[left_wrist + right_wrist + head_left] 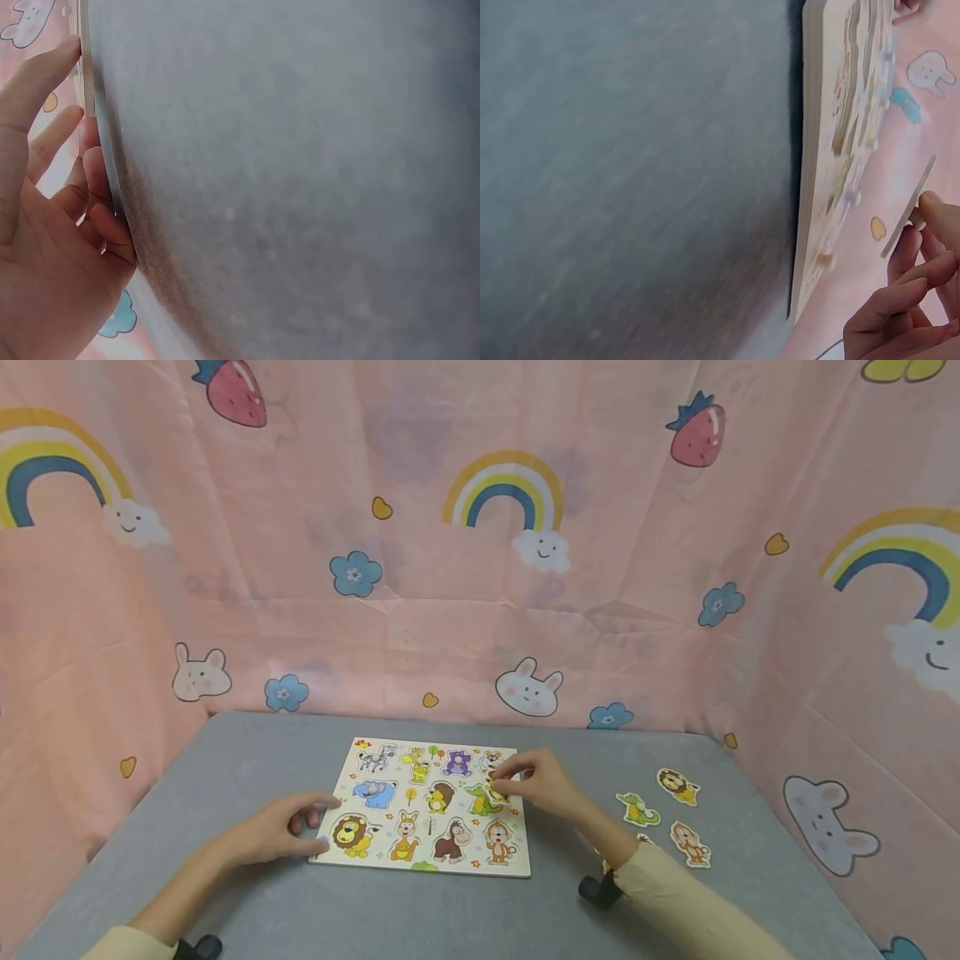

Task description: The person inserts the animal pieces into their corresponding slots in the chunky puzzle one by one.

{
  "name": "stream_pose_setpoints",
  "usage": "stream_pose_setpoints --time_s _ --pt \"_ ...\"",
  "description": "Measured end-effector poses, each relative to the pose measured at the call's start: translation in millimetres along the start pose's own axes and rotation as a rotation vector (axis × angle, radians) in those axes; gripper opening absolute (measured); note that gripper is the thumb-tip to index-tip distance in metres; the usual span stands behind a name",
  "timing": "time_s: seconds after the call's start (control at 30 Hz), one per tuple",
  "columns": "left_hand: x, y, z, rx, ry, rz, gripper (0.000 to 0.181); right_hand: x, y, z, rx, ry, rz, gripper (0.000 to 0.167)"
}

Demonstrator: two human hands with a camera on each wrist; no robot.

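Right hand (544, 782) pinches a piece (910, 204) (partly hidden)

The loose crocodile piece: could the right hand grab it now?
Probably not: the right hand already pinches another puzzle piece, though nothing covers the loose crocodile piece on the table.

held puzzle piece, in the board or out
Out: the right wrist view shows the right hand pinching the piece apart from the board.

Table (420, 918): passage in front of board (461, 804)
Left: barred by left hand (273, 828)
Right: forearm (602, 833) between board and loose pieces (638, 812)
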State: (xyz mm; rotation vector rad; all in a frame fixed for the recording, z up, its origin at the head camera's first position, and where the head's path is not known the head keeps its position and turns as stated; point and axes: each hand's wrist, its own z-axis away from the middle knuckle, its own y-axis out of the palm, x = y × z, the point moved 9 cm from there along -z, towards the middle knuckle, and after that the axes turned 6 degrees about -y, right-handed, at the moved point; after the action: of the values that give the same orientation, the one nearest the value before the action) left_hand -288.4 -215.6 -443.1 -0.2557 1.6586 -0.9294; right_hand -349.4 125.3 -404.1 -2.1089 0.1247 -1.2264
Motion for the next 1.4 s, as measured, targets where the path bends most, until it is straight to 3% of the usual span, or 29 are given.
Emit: stream_pose_setpoints --time_s 0.37,0.83,1.17,1.4 --pt "2.0 0.4 0.1 -0.004 -0.021 -0.015 0.055 8.7 19.0 -13.4 0.028 -0.008 -0.023 0.004" --pt "1.6 1.1 -0.1 -0.010 0.001 -0.017 0.054 24.5 42.0 -31.7 0.052 -0.059 -0.054 0.006" --pt "0.7 0.6 0.3 -0.018 0.012 -0.009 0.053 22.2 49.3 -34.6 0.024 0.040 -0.109 0.006" --pt "0.8 1.1 0.3 -0.017 0.016 -0.015 0.053 20.4 50.7 -39.9 -0.009 0.081 -0.017 0.005"
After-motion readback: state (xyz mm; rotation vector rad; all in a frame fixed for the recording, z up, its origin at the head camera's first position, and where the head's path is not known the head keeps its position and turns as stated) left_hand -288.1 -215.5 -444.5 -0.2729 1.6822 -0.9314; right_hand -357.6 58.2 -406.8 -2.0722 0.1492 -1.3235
